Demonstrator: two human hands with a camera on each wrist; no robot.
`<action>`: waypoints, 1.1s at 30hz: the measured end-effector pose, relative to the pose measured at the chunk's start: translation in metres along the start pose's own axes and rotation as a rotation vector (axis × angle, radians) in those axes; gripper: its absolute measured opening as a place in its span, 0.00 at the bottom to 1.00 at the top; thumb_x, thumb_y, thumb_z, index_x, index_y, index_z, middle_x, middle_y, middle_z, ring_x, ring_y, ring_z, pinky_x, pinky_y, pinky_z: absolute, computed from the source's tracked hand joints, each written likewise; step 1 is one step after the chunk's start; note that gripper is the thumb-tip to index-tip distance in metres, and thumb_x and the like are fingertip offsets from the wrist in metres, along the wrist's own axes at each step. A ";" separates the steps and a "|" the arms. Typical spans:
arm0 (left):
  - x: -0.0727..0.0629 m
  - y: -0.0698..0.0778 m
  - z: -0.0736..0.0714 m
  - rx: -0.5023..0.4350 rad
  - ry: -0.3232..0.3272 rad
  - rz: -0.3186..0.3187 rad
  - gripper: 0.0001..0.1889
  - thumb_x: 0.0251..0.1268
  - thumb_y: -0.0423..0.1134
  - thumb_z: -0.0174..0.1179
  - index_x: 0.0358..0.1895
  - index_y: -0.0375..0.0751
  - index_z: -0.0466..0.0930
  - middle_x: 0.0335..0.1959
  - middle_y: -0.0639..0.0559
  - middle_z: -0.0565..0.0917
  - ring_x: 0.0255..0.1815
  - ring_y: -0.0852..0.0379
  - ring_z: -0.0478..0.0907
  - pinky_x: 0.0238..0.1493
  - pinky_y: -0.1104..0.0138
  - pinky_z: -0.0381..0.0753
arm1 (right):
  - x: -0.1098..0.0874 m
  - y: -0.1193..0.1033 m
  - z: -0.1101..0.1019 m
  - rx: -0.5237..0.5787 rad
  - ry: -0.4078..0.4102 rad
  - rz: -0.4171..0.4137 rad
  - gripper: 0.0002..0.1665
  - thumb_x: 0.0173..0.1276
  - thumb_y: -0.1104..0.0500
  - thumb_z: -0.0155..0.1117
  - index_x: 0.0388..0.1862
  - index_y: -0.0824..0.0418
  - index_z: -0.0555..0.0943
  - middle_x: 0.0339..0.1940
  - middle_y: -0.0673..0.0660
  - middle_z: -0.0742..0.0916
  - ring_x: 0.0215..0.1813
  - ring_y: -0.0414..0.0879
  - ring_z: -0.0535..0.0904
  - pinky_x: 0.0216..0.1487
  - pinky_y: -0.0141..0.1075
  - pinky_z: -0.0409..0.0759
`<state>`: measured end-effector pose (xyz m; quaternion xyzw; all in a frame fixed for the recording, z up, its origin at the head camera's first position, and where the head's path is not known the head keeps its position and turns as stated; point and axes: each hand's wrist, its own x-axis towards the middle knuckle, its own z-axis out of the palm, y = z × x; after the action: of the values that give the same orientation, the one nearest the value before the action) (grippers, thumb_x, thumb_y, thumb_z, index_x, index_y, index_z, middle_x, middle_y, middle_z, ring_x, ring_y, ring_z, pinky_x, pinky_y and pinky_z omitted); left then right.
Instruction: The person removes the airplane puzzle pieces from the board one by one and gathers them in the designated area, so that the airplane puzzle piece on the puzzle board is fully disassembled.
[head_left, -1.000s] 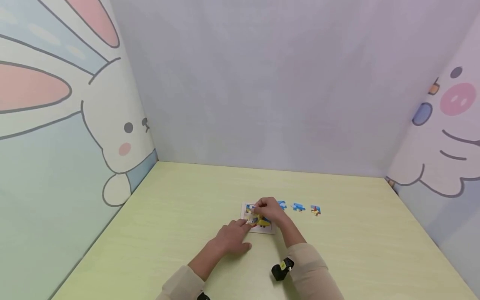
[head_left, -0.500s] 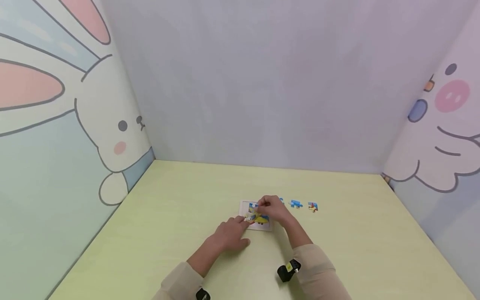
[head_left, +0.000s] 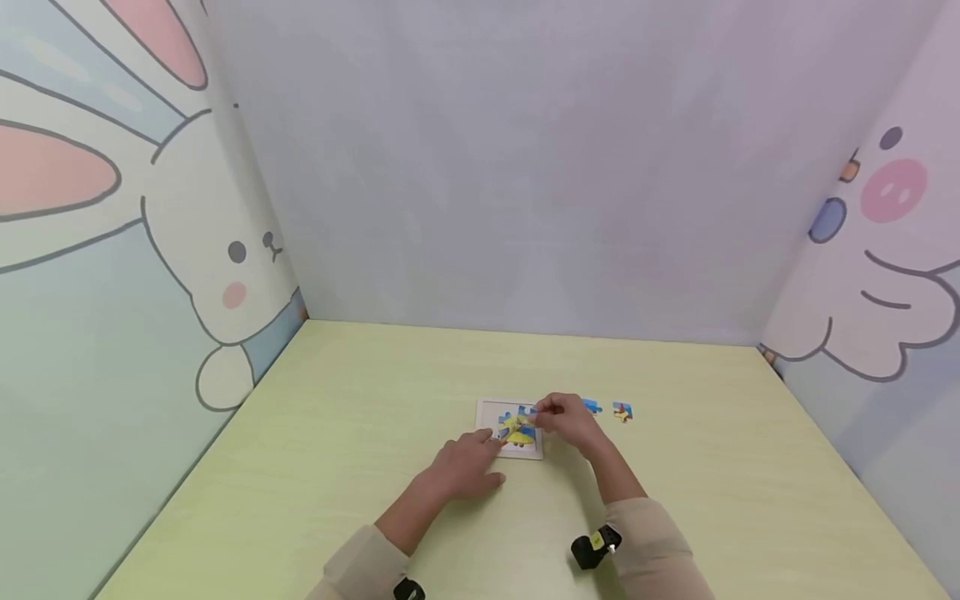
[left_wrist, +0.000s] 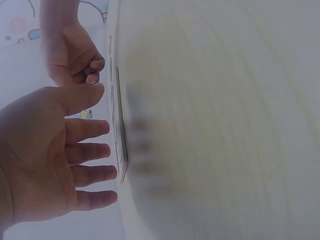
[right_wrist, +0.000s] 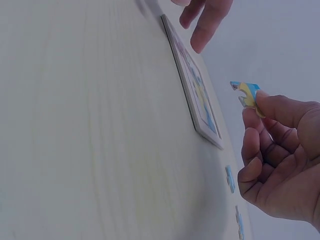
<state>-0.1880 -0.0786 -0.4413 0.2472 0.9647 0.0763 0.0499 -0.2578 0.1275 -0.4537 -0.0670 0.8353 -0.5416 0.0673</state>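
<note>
A jigsaw board [head_left: 487,408] with a pale rim lies on the table, and several joined pieces [head_left: 515,430] in yellow and blue sit inside it. My left hand [head_left: 467,467] is at the board's lower left, its fingers straight and fingertips by the edge; in the left wrist view the fingers [left_wrist: 87,152] are spread. Above the board's right side, my right hand [head_left: 572,421] pinches a small yellow-and-blue puzzle piece [right_wrist: 250,94] between thumb and forefinger. The right wrist view shows that piece raised clear of the board, its notch facing away from the thumb.
To the right of the board lie two loose puzzle pieces, a blue one [head_left: 592,406] partly behind the right hand and one with red and yellow [head_left: 622,412]. Pale walls with cartoon animals enclose the light wooden table [head_left: 375,367].
The right hand has moved rightward across the board with the piece, uncovering more of the joined pieces. The left hand stays almost where it was.
</note>
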 end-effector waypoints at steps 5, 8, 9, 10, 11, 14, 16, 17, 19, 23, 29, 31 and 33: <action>0.004 0.007 0.007 0.014 -0.008 0.016 0.26 0.62 0.52 0.57 0.59 0.42 0.74 0.61 0.46 0.70 0.59 0.48 0.68 0.48 0.54 0.73 | -0.003 0.007 -0.006 0.006 0.013 -0.007 0.06 0.60 0.63 0.66 0.33 0.66 0.80 0.26 0.54 0.81 0.29 0.47 0.74 0.31 0.40 0.73; 0.003 0.010 0.011 0.018 -0.016 0.012 0.27 0.61 0.53 0.57 0.60 0.41 0.73 0.63 0.46 0.69 0.62 0.49 0.66 0.50 0.54 0.72 | -0.005 0.012 -0.008 0.014 0.014 0.002 0.06 0.60 0.62 0.66 0.33 0.66 0.80 0.25 0.54 0.82 0.28 0.46 0.75 0.31 0.39 0.73; 0.003 0.012 0.012 0.016 -0.020 0.008 0.28 0.61 0.53 0.57 0.60 0.40 0.73 0.63 0.46 0.69 0.62 0.49 0.65 0.51 0.54 0.71 | -0.005 0.013 -0.009 0.010 0.016 0.004 0.07 0.60 0.62 0.67 0.33 0.65 0.81 0.25 0.53 0.82 0.28 0.46 0.75 0.30 0.38 0.73; 0.002 0.013 0.012 0.014 -0.022 0.003 0.28 0.60 0.53 0.57 0.60 0.40 0.73 0.63 0.45 0.68 0.62 0.48 0.65 0.51 0.54 0.71 | -0.006 0.015 -0.010 0.006 0.020 0.007 0.07 0.60 0.62 0.67 0.33 0.65 0.81 0.25 0.53 0.83 0.28 0.46 0.75 0.30 0.38 0.73; 0.002 0.014 0.013 0.011 -0.026 -0.003 0.29 0.60 0.54 0.57 0.60 0.39 0.73 0.63 0.45 0.68 0.63 0.48 0.65 0.51 0.54 0.71 | -0.006 0.016 -0.011 -0.002 0.025 0.011 0.07 0.60 0.62 0.67 0.33 0.65 0.81 0.26 0.53 0.83 0.28 0.46 0.75 0.30 0.38 0.73; 0.000 0.017 0.013 0.005 -0.033 -0.020 0.30 0.59 0.54 0.58 0.60 0.38 0.73 0.62 0.45 0.69 0.63 0.48 0.65 0.52 0.54 0.70 | -0.008 0.020 -0.016 -0.027 0.048 0.028 0.07 0.59 0.61 0.68 0.33 0.64 0.82 0.26 0.53 0.83 0.28 0.46 0.75 0.29 0.38 0.72; -0.001 0.019 0.012 0.001 -0.039 -0.026 0.30 0.59 0.54 0.58 0.60 0.38 0.73 0.62 0.45 0.69 0.62 0.48 0.65 0.51 0.54 0.71 | -0.009 0.022 -0.021 -0.037 0.062 0.042 0.07 0.59 0.61 0.68 0.33 0.64 0.82 0.26 0.53 0.83 0.28 0.46 0.75 0.28 0.37 0.71; -0.001 0.019 0.011 -0.003 -0.041 -0.028 0.30 0.59 0.54 0.58 0.60 0.38 0.73 0.62 0.45 0.69 0.62 0.48 0.65 0.52 0.54 0.71 | -0.010 0.023 -0.023 -0.041 0.068 0.045 0.06 0.59 0.61 0.68 0.33 0.64 0.83 0.26 0.53 0.83 0.28 0.46 0.74 0.28 0.37 0.71; -0.003 0.020 0.010 -0.012 -0.046 -0.031 0.30 0.59 0.54 0.59 0.60 0.38 0.72 0.62 0.45 0.69 0.62 0.48 0.64 0.52 0.53 0.70 | -0.010 0.025 -0.027 -0.053 0.069 0.047 0.06 0.60 0.61 0.67 0.33 0.64 0.82 0.25 0.53 0.83 0.28 0.46 0.74 0.28 0.37 0.70; -0.004 0.020 0.008 -0.023 -0.056 -0.031 0.31 0.59 0.54 0.59 0.61 0.39 0.71 0.63 0.46 0.68 0.63 0.48 0.63 0.53 0.53 0.70 | -0.011 0.027 -0.031 -0.082 0.048 0.059 0.05 0.60 0.63 0.66 0.32 0.65 0.82 0.24 0.54 0.80 0.26 0.46 0.72 0.27 0.36 0.70; -0.004 0.019 0.010 -0.036 -0.054 -0.023 0.30 0.60 0.53 0.59 0.61 0.39 0.71 0.63 0.46 0.68 0.63 0.48 0.63 0.52 0.53 0.70 | -0.012 0.027 -0.031 -0.135 0.030 0.090 0.04 0.60 0.64 0.66 0.30 0.65 0.81 0.23 0.54 0.78 0.25 0.46 0.71 0.27 0.35 0.70; -0.004 0.019 0.010 -0.039 -0.050 -0.021 0.30 0.59 0.53 0.59 0.61 0.38 0.71 0.62 0.46 0.68 0.62 0.47 0.64 0.52 0.53 0.71 | -0.011 0.026 -0.031 -0.162 0.039 0.091 0.04 0.60 0.64 0.66 0.29 0.65 0.81 0.23 0.54 0.78 0.25 0.46 0.71 0.27 0.35 0.70; -0.004 0.019 0.009 -0.042 -0.050 -0.019 0.30 0.59 0.52 0.60 0.61 0.38 0.71 0.62 0.45 0.69 0.62 0.47 0.64 0.52 0.53 0.71 | -0.011 0.026 -0.031 -0.186 0.047 0.092 0.04 0.60 0.64 0.66 0.29 0.65 0.80 0.23 0.54 0.78 0.25 0.46 0.71 0.27 0.35 0.70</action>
<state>-0.1746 -0.0627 -0.4467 0.2386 0.9637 0.0897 0.0798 -0.2535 0.1676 -0.4640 -0.0218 0.8854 -0.4595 0.0660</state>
